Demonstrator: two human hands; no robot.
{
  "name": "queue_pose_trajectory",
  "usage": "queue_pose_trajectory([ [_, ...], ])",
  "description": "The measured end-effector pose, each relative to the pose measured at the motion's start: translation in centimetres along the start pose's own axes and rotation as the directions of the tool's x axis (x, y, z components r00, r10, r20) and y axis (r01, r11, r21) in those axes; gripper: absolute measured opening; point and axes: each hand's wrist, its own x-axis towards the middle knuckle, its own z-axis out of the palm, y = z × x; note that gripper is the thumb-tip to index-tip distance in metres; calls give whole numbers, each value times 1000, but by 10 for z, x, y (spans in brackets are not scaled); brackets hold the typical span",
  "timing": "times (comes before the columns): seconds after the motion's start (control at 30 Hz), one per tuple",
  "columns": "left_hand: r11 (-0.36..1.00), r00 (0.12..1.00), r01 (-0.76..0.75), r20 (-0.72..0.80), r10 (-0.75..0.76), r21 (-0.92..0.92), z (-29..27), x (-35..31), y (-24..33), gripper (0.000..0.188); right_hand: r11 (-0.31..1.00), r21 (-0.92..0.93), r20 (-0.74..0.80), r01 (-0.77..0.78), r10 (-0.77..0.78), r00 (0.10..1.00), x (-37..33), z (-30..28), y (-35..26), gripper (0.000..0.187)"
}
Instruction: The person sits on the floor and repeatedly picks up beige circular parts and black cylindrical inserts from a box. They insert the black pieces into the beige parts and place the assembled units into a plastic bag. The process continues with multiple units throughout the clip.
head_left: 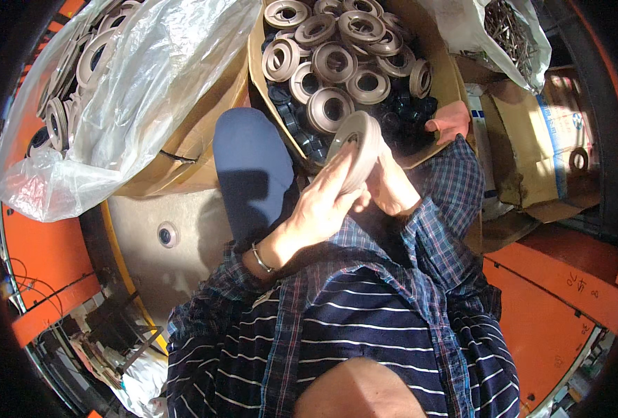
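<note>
Head view: a thick taupe ring, tipped nearly on edge, sits near the centre toward 1 o'clock, between the two hands. The left hand holds it, fingers spread over its left face and thumb low; the right hand lies along its right side, its fingertips partly hidden, so how firmly that hand grips I cannot tell.

The likeliest trouble is a slip: should the left fingers loosen while the ring stands tilted, it could drop onto the heap or the lap. A knock against the loosely stacked pile could also make pieces slide and chip or scuff each other.

At 12 o'clock, just beyond the hands, an open cardboard box holds similar rings heaped above black parts; a pink piece hangs at its 4 o'clock corner. Toward 10 o'clock, a clear plastic bag contains more ring-shaped parts. Between 1 and 2 o'clock, a pale bag carries thin metal pieces. Past 2 o'clock stands an open carton, a small brown ring by it.
</note>
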Motion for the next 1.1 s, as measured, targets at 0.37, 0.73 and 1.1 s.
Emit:
queue_pose_trajectory([
  [0.37, 922, 966, 230, -46, -256, -313, -4, -7, 0, 56, 610, -642, 101, 464, -533, 840, 5, -3, -3, 57],
  [0.73, 931, 928, -314, 269, 258, 188, -73, 3, -7, 69, 975, -222, 238, -16, 70, 969, 40, -29, -13, 69],
  [1.1, 555, 723, 64, -422, 547, 829, -317, 93, 74, 28, -454, -867, -53, -205, -325, 944, 217, -135, -27, 47],
])
